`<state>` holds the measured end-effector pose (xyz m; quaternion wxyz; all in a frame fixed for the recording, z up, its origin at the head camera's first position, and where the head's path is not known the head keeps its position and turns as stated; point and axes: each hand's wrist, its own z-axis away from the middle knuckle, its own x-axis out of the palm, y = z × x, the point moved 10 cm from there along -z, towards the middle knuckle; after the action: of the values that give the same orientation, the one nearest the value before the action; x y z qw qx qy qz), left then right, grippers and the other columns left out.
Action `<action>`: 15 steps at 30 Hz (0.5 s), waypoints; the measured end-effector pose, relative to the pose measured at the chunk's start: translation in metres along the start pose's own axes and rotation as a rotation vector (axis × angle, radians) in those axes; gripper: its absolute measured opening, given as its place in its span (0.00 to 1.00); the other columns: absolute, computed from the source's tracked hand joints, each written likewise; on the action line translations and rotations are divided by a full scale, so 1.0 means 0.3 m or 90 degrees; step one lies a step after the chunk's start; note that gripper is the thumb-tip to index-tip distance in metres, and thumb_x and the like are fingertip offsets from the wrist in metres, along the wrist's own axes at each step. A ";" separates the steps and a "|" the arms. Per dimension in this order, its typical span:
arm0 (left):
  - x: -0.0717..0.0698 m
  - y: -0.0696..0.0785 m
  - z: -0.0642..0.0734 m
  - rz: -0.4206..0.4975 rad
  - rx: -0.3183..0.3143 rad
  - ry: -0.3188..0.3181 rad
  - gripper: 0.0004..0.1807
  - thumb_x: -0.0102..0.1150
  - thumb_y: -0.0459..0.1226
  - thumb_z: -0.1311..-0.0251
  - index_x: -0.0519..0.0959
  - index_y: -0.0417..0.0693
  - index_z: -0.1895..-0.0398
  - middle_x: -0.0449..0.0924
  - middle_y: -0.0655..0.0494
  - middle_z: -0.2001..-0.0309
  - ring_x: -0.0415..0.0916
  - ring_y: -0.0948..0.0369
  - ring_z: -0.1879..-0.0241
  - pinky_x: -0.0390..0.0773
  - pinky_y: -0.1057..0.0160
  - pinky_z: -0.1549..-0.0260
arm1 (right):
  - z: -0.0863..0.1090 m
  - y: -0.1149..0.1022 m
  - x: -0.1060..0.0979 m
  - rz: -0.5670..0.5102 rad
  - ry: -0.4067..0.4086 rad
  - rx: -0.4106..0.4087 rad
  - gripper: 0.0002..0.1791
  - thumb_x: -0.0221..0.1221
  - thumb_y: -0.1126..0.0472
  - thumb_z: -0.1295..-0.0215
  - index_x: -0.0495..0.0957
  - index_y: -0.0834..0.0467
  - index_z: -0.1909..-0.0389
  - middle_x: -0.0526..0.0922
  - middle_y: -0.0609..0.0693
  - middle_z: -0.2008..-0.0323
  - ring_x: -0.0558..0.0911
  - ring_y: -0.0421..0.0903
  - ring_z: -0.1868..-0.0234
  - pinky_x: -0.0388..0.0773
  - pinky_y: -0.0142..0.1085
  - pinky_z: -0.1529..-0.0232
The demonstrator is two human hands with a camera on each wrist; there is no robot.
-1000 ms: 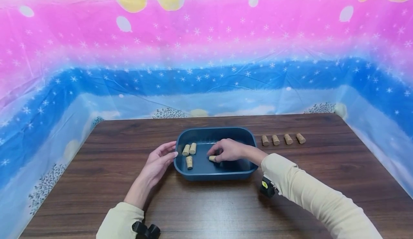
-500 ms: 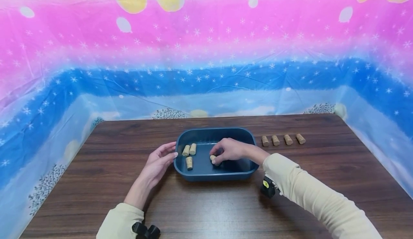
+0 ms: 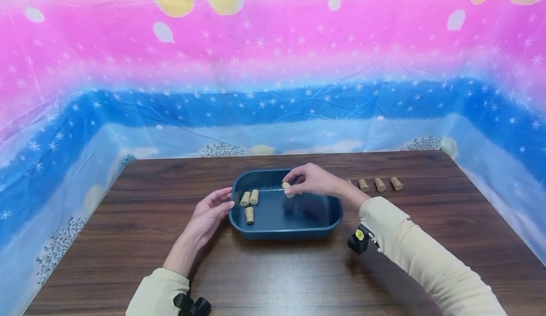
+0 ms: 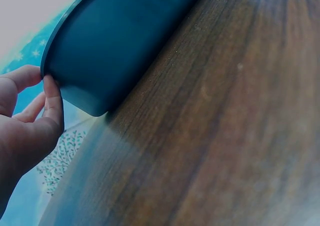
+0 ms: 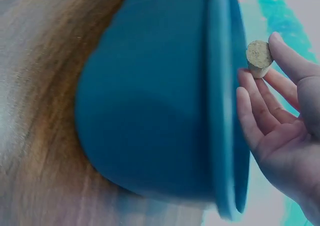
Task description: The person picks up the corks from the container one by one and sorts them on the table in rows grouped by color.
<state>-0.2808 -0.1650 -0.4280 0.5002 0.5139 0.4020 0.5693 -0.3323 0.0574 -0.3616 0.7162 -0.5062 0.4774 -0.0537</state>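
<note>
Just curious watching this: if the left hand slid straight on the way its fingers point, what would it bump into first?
Probably the blue tray: the left hand already has fingertips at its near-left rim.

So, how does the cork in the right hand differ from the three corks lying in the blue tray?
The small tan cork held in the right hand is lifted above the blue plastic tray, pinched between fingertips; the three tan corks in the tray lie on its floor, touched by no hand. The held cork is over the tray's middle; the three sit at its left end, near the left hand. All look alike in colour and shape.
</note>
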 end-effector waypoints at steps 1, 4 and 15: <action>0.000 0.001 0.001 0.001 0.001 0.000 0.27 0.54 0.25 0.36 0.64 0.32 0.34 0.66 0.46 0.45 0.69 0.56 0.47 0.74 0.67 0.50 | 0.005 -0.001 -0.014 -0.002 0.013 0.003 0.20 0.64 0.58 0.37 0.79 0.63 0.47 0.83 0.51 0.59 0.83 0.46 0.60 0.80 0.42 0.58; -0.001 0.003 0.001 0.002 0.002 0.000 0.27 0.53 0.25 0.36 0.64 0.32 0.34 0.66 0.45 0.45 0.70 0.57 0.48 0.74 0.68 0.50 | 0.021 -0.007 -0.052 -0.015 0.043 0.005 0.19 0.65 0.60 0.38 0.79 0.63 0.47 0.83 0.52 0.58 0.83 0.46 0.59 0.80 0.40 0.58; 0.005 0.000 0.000 0.011 -0.001 -0.002 0.27 0.53 0.25 0.36 0.63 0.31 0.34 0.67 0.45 0.45 0.71 0.60 0.50 0.74 0.69 0.52 | 0.090 0.043 -0.165 -0.040 0.099 0.045 0.22 0.66 0.57 0.39 0.78 0.62 0.45 0.83 0.55 0.57 0.83 0.59 0.58 0.77 0.51 0.58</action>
<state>-0.2807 -0.1637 -0.4277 0.4962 0.5178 0.3967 0.5730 -0.3441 0.1096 -0.3395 0.6923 -0.4896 0.5135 -0.1318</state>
